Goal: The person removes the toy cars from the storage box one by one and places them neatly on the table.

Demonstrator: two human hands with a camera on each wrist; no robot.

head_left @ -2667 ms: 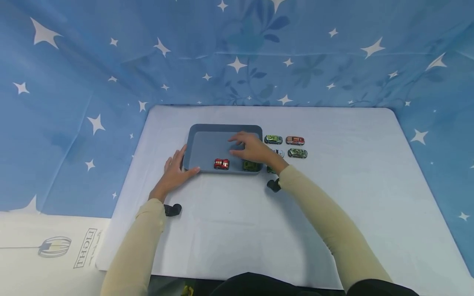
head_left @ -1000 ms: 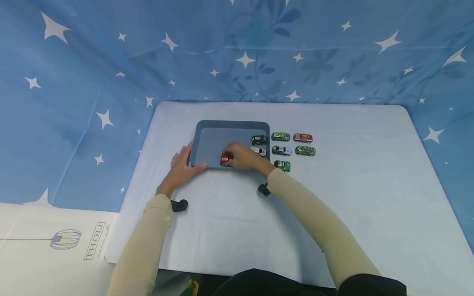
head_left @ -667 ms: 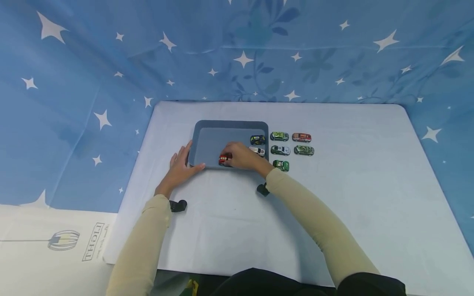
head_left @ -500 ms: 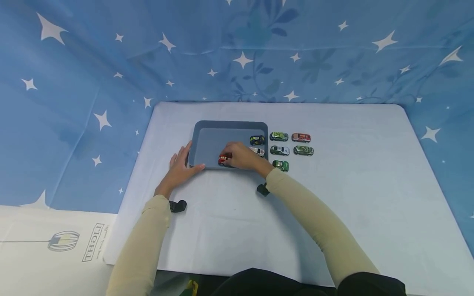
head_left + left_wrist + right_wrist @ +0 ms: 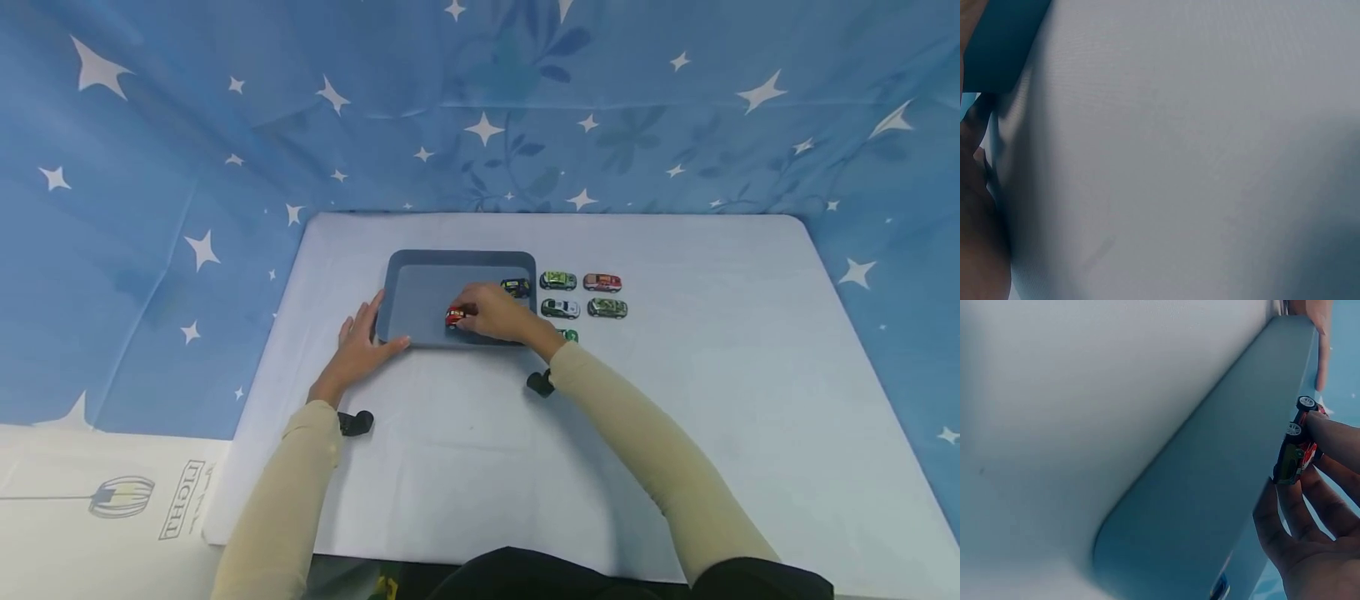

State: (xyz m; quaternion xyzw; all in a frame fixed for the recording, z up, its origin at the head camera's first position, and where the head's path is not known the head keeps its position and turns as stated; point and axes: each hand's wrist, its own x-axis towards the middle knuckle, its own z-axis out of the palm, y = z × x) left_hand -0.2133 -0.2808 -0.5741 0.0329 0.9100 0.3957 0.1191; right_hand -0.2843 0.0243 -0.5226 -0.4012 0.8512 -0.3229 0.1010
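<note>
A grey-blue tray (image 5: 420, 268) lies on the white table. My right hand (image 5: 491, 312) pinches a small red toy car (image 5: 454, 316) above the tray's near part; in the right wrist view the red car (image 5: 1296, 449) shows its wheels between my fingertips (image 5: 1335, 434), lifted off the tray (image 5: 1210, 494). A dark toy car (image 5: 516, 287) sits in the tray's far right corner. My left hand (image 5: 362, 342) rests flat against the tray's near left corner, thumb along the front rim. The left wrist view shows only white cloth (image 5: 1197, 156) and a tray corner (image 5: 997, 37).
Several toy cars stand in rows right of the tray: a light green one (image 5: 558, 280), a brown-red one (image 5: 602, 282), a white-green one (image 5: 560, 308), a camouflage one (image 5: 607, 307) and a green one (image 5: 568, 335) partly behind my wrist. Blue star-printed cloth walls the table.
My right hand took hold of the red car in the tray and has lifted it slightly up and toward the tray's middle. The left hand has kept its place at the tray's corner.
</note>
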